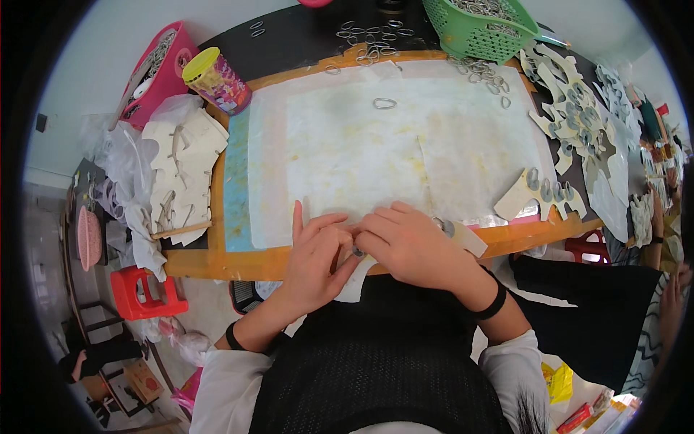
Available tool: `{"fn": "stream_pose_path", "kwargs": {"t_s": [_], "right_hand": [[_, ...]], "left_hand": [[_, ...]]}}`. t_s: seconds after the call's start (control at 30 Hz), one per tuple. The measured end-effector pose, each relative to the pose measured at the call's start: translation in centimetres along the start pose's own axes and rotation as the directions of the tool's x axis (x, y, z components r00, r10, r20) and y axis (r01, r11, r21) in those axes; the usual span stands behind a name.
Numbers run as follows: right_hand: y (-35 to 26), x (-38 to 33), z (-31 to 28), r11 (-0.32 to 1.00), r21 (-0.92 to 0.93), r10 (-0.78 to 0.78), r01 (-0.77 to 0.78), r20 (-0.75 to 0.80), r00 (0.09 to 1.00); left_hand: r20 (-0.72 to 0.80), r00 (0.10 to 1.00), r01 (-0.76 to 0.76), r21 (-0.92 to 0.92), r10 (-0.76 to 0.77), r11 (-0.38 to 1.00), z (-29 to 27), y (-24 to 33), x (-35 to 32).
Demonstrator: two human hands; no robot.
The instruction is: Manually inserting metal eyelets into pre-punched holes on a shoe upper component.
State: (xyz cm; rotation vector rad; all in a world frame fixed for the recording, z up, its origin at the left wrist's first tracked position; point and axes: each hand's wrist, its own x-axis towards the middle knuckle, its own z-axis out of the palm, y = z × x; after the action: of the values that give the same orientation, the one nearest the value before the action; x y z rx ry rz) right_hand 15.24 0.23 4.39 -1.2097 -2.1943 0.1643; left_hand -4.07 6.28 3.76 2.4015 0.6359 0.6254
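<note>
At the table's front edge, my left hand [312, 264] and my right hand [408, 249] meet over a cream-coloured cut-out piece [470, 241] of leather-like sheet. My left thumb and fingers pinch the piece near a small grey part, while one left finger points upward. My right fingers are curled over its upper edge and partly hide it. A metal ring [449, 227] shows on the piece beside my right hand. To the right lies a similar cream piece [517, 197] with several rings in its tabs. One loose oval ring [384, 103] lies on the white-covered worktop [332, 159].
A green basket [470, 36] of rings stands at the back, with loose rings [372, 50] nearby. At left are a pink basket [155, 79], a yellow-lidded tub [220, 87] and stacked cream pieces [191, 148]. Finished-looking pieces [571, 101] pile at right. Another person [593, 304] is beyond.
</note>
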Motion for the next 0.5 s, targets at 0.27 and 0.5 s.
{"fn": "stream_pose_path", "kwargs": {"t_s": [0.27, 0.5], "right_hand": [[-3.1, -2.9, 1.3, 0.973, -0.142, 0.156, -0.181, -0.168, 0.973], [-2.5, -1.7, -1.4, 0.985, -0.067, 0.158, -0.161, -0.047, 0.986]], "left_hand": [[-0.007, 0.993, -0.111, 0.183, 0.114, 0.977, 0.2, 0.0, -0.4], [-0.171, 0.977, -0.099, 0.167, 0.128, 0.981, 0.7, 0.3, -0.5]]}}
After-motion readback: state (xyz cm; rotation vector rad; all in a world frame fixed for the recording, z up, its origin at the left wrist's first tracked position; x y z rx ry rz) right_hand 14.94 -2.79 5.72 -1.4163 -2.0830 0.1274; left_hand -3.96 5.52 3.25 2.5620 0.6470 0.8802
